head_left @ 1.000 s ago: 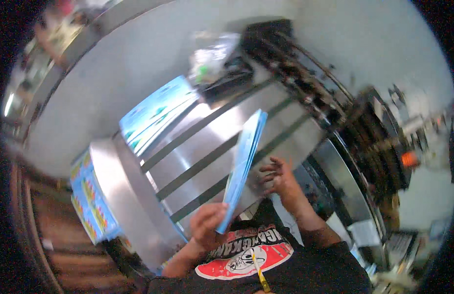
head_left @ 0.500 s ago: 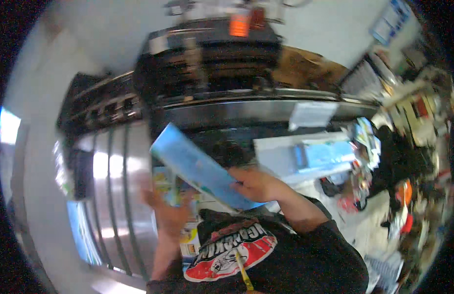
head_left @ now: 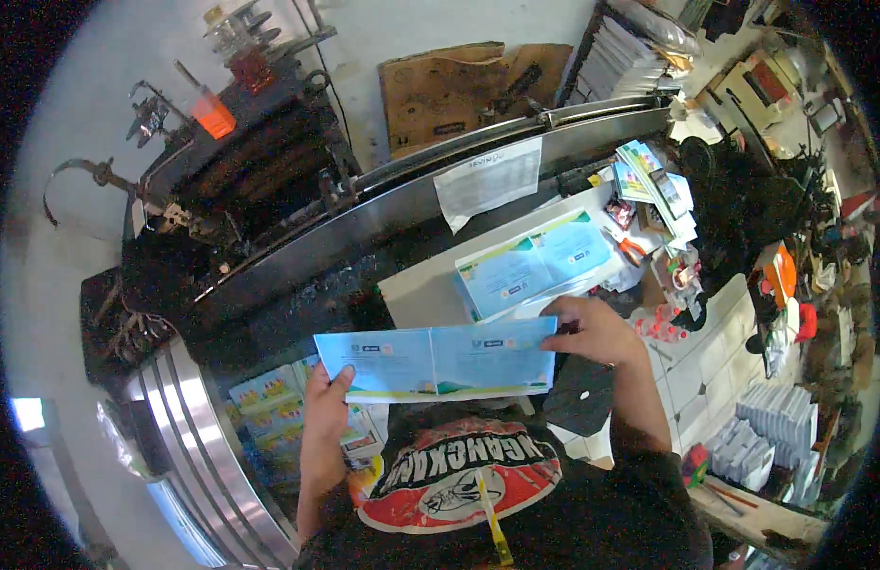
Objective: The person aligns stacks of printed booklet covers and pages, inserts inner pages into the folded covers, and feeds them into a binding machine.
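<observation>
Between my two hands I hold a long blue printed sheet [head_left: 487,361] with green edges and a fold line down its middle. Whether it is one sheet or a thin stack, I cannot tell. My left hand [head_left: 324,397] pinches its left end, thumb on top. At the right end, my right hand [head_left: 599,334] grips the edge between thumb and fingers. Just beyond it, similar blue printed sheets [head_left: 501,275] lie on a pale board [head_left: 419,287].
A large dark machine [head_left: 250,176] with a long metal bar [head_left: 392,176] stands ahead. Colourful printed sheets [head_left: 269,408] lie at lower left beside ridged metal [head_left: 188,418]. Orange-handled pliers [head_left: 633,250] and a pile of leaflets [head_left: 653,185] sit right. White paper stacks [head_left: 777,423] stand lower right.
The blue sheet has gone from slanted to nearly level. My left hand, earlier off it, now grips its left end; my right hand has moved right and up. The view has turned.
</observation>
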`<state>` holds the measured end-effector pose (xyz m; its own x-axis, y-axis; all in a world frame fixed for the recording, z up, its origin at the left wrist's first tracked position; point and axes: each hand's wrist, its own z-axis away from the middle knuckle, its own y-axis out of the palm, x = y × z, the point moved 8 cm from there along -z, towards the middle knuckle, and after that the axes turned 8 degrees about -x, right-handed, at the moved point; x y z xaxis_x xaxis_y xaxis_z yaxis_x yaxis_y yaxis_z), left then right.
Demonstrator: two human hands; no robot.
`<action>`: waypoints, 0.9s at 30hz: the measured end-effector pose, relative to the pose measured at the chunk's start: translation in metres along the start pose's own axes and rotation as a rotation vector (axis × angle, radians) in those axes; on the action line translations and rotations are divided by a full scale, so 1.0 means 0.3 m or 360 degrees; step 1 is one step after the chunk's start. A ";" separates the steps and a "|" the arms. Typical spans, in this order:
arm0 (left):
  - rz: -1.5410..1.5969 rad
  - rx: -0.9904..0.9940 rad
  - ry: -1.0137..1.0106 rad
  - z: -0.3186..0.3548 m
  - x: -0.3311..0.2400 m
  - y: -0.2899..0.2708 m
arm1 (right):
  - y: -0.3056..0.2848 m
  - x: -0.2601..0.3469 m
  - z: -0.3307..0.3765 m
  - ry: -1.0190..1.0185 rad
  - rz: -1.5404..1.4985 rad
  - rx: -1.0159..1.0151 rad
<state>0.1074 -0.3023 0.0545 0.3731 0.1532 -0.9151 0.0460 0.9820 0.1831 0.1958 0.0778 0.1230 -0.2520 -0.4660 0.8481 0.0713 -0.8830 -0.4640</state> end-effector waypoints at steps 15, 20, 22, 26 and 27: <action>-0.0613 0.0329 -0.0020 -0.114 0.037 0.198 | 0.059 -0.206 0.067 0.0270 -0.0653 -0.1120; -0.0540 0.0386 0.0046 -0.142 0.087 0.218 | 0.015 -0.240 0.094 0.0256 -0.0835 -0.1156; -0.0635 0.0356 0.0112 -0.151 0.071 0.240 | -0.014 -0.241 0.082 0.0233 -0.0979 -0.1163; -0.0772 0.0422 0.0196 -0.178 0.047 0.372 | -0.136 -0.278 0.035 0.0152 -0.0962 -0.1156; -0.0890 0.0386 0.0193 -0.184 0.048 0.399 | -0.161 -0.298 0.014 0.0169 -0.0949 -0.1100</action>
<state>0.0672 -0.1764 0.0433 0.1243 -0.3520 -0.9277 0.4186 0.8663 -0.2726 0.2191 0.1619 0.0706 -0.1514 0.0931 0.9841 -0.6833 -0.7292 -0.0361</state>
